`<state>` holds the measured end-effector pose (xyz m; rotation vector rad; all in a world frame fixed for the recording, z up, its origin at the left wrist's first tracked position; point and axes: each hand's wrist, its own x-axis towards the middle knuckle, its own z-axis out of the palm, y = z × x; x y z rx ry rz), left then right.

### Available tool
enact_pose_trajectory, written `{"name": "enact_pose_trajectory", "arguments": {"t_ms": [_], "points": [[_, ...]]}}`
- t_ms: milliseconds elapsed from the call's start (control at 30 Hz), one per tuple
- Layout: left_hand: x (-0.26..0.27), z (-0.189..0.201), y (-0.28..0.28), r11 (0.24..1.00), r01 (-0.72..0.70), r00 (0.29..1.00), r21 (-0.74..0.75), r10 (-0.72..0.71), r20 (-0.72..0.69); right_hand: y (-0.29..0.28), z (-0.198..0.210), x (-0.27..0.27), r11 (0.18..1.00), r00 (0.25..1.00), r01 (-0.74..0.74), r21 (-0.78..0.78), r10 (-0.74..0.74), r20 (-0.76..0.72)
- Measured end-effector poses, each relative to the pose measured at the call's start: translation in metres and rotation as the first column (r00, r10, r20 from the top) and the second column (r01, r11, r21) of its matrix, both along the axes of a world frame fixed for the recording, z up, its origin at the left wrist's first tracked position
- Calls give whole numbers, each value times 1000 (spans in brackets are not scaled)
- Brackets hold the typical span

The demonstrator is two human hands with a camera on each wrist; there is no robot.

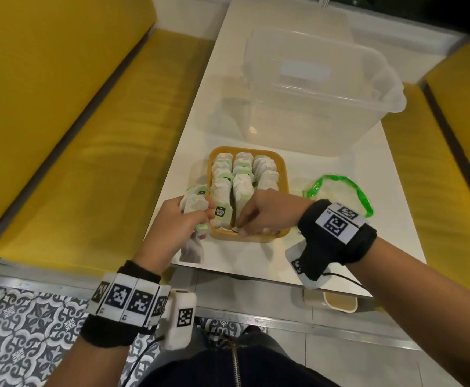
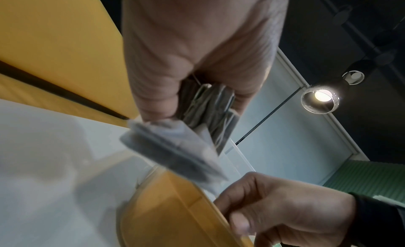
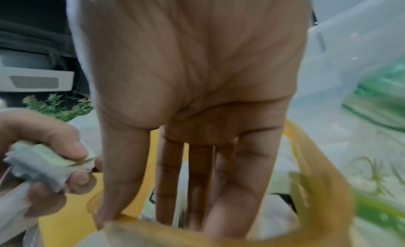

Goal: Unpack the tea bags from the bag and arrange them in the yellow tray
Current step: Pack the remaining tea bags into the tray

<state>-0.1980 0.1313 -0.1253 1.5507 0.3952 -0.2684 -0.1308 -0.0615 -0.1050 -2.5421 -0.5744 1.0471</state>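
Your left hand [image 1: 175, 219] grips a spare stack of pale paper tea bags with green tags [image 1: 193, 203] just left of the shallow yellow plastic tray [image 1: 284, 174], feeding your right hand [image 1: 267, 212]. Its straight fingers reach into the tray's near end, probably tucking a bag; blur hides it. Three neat rows lie beyond them.

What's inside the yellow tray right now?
Three rows of tea bags stand packed in the yellow tray. The right hand reaches into the near end, covering what lies there.
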Motion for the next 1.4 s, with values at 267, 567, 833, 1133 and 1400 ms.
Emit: {"name": "enact_pose_trajectory", "arguments": {"t_ms": [267,567,833,1133,1400], "points": [[-3,-3,-5,1000,-8,1000,-11,8,-18,15,-4,6,995,994,12,-103,-1,106],[-4,-1,-2,1000,-1,1000,-5,1,-4,29,-5,8,937,924,-205,-282,280,259],[-3,-2,-2,1000,0,1000,3,0,0,21,-10,13,958,889,-208,-196,269,372],[0,-3,-1,1000,-15,1000,6,15,15,0,-8,9,949,903,-141,-283,240,356],[5,-1,-1,1000,-11,999,28,10,37,7,-10,16,983,915,-73,-169,134,380]]}}
